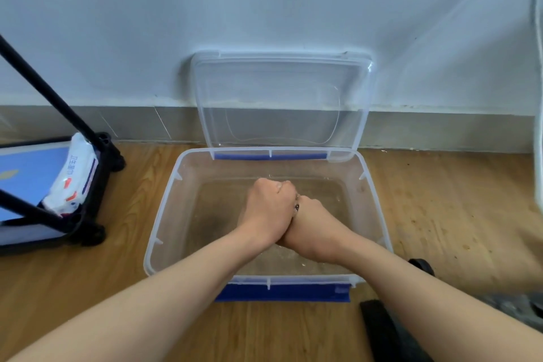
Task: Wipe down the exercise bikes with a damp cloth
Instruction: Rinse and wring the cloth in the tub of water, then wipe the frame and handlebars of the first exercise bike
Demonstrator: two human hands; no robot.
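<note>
Your left grip (269,209) and right grip (314,229) are both low inside the clear bin (160,223), over the shallow water (211,214). Both are curled into fists and pressed one against the other, left over right. The cloth itself does not show. It is probably balled up between your palms, but whether either grip closes on it I cannot tell.

Expect a wet cloth to be soft, limp and heavier than it looks, dripping until it is squeezed out. It will not break, so squeeze hard. Take it bunched in both fists to wring it, then by a folded pad across the palm for wiping, so no loose corner trails. Wet skin and wet plastic are slippery, and the bin would likely slosh if you shoved it across the floor (440,200).

The count:
- One bin with two blue clasps, one at the near rim and one at the far rim.
- One clear lid (282,103), propped upright against the wall.
- One black cart (97,185) to the left.
- One pack of wipes (73,176) on that cart.
- No cloth in sight.
- No exercise bike that I can make out. The dark shapes at lower right are too cropped to name.
</note>
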